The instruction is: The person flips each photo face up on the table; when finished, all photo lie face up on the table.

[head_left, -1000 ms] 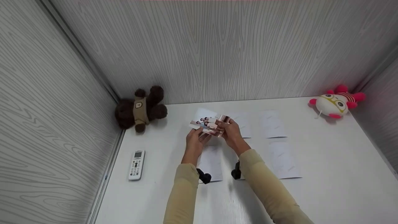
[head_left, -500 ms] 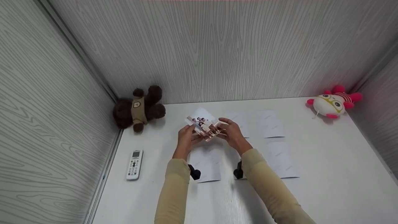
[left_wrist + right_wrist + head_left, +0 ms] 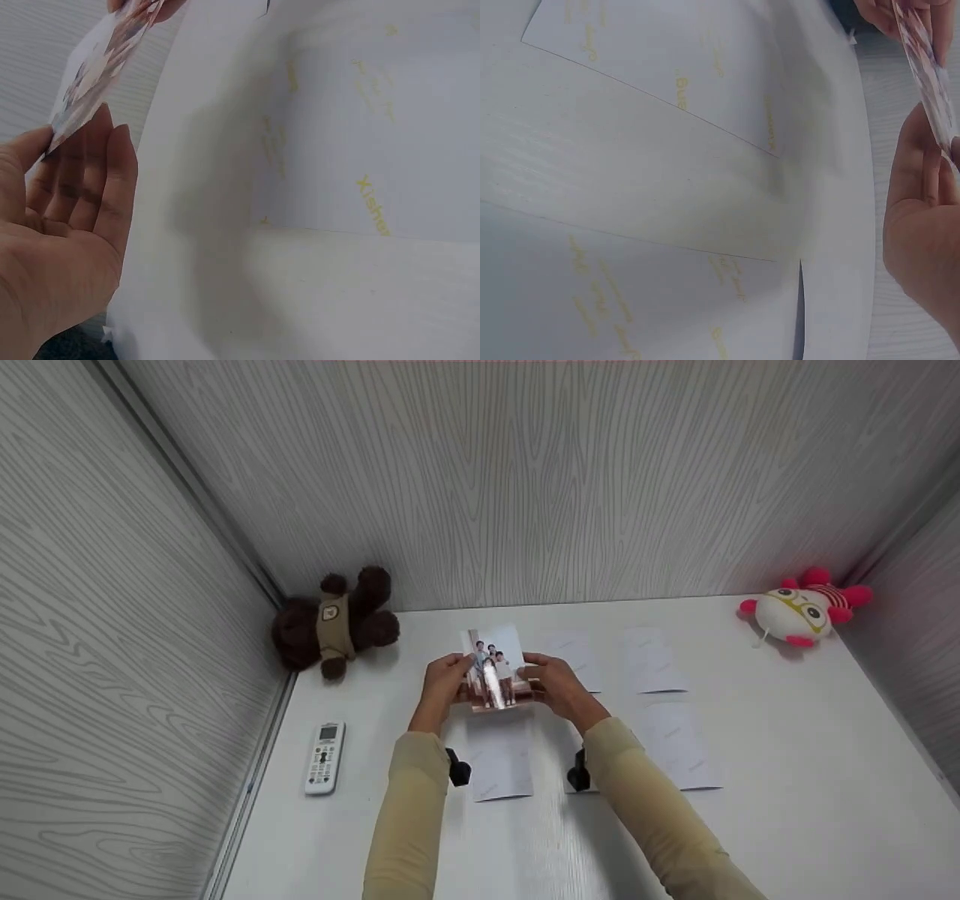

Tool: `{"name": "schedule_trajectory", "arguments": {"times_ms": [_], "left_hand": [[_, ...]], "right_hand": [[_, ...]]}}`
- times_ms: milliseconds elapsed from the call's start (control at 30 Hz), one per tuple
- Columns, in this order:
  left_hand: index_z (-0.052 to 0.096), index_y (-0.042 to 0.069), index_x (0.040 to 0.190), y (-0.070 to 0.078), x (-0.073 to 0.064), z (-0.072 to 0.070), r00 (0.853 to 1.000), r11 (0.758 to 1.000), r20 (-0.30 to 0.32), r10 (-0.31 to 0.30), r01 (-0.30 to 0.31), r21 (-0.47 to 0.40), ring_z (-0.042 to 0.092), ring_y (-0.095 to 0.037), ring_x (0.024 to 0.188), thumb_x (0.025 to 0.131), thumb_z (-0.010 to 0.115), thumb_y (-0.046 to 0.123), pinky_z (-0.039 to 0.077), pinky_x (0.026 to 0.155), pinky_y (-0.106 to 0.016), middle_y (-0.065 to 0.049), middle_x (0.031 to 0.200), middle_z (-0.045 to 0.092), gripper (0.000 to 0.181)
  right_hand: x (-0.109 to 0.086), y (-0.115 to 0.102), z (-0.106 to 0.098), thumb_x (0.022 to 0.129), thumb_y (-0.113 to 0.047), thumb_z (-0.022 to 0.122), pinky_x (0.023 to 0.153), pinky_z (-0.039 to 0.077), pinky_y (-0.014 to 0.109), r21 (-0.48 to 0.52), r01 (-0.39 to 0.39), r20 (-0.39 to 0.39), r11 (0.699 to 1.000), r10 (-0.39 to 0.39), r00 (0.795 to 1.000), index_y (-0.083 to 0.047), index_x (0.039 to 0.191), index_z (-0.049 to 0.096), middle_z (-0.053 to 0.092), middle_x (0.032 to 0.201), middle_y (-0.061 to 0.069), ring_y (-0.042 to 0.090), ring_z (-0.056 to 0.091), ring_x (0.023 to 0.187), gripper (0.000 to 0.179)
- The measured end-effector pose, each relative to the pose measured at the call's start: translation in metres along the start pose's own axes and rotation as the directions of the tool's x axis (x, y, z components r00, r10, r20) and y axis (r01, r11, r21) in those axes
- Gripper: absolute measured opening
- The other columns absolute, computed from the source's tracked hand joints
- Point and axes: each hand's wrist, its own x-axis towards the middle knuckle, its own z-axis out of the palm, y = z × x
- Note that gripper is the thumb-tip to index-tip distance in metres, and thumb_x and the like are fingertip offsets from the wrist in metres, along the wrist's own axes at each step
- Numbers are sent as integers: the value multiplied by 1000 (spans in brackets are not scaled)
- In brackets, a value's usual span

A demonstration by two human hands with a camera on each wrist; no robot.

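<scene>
A glossy photo (image 3: 491,667) of a group of people is held upright above the table between both hands, its picture side toward the head camera. My left hand (image 3: 445,684) pinches its left edge, thumb in front and fingers behind. On the opposite edge, my right hand (image 3: 556,684) grips it the same way. In the left wrist view the photo (image 3: 101,71) is seen at a slant, its corner between thumb and fingers. The right wrist view catches the photo (image 3: 928,75) almost edge-on. Whether more than one sheet is held, I cannot tell.
Several white sheets with faint print lie face down, including a near sheet (image 3: 501,761) and a far right sheet (image 3: 655,660). A white remote control (image 3: 325,759) is at left. A brown teddy bear (image 3: 335,624) and a pink-and-white plush toy (image 3: 799,611) lie near the back wall.
The photo has turned from tilted to upright and squared up between the hands. My left hand has shifted left, and the right hand now holds the opposite edge.
</scene>
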Motion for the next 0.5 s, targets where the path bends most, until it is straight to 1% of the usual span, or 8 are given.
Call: {"name": "schedule_trajectory", "arguments": {"times_ms": [133, 200, 267, 400, 500], "left_hand": [[66, 14, 128, -3, 1, 4, 999, 1000, 24, -27, 27, -9, 62, -11, 70, 100, 64, 35, 57, 62, -26, -1, 98, 63, 35], [63, 15, 134, -5, 1, 5, 999, 999, 32, -41, 42, -34, 64, -12, 77, 99, 65, 34, 58, 65, -26, -3, 105, 65, 40], [61, 17, 137, -6, 1, 6, 998, 996, 31, -50, 52, -70, 64, -13, 83, 99, 66, 33, 57, 67, -26, -4, 113, 66, 42], [64, 17, 135, -10, -1, 3, 997, 983, 11, -76, 77, -167, 67, -15, 88, 99, 65, 23, 57, 71, -27, -8, 120, 68, 36], [66, 14, 132, -12, -2, 2, 995, 977, 13, -97, 98, -192, 69, -17, 91, 100, 64, 17, 58, 73, -28, -9, 120, 69, 33]], "right_hand": [[0, 0, -2, 98, -11, 64, 71, 55, 27, 1, 5, -3, 1000, -5, 1000, -12, 150, 49, 67, 121, 8, 14, 64, 86, 55], [-1, 0, -3, 98, -11, 64, 69, 53, 27, 13, 9, -19, 1000, -9, 1000, -12, 150, 49, 67, 120, 7, 14, 62, 83, 55], [-1, -1, -3, 98, -11, 63, 70, 53, 27, 24, 15, -30, 1000, -15, 999, -11, 150, 49, 66, 122, 7, 14, 61, 85, 54], [0, -1, -2, 98, -12, 64, 72, 50, 27, 26, 22, -53, 999, -21, 998, -13, 151, 48, 61, 128, 8, 16, 53, 88, 55], [1, -2, -2, 98, -13, 64, 76, 50, 28, 20, 19, -72, 1000, -17, 997, -14, 151, 48, 59, 134, 8, 18, 52, 95, 56]]}}
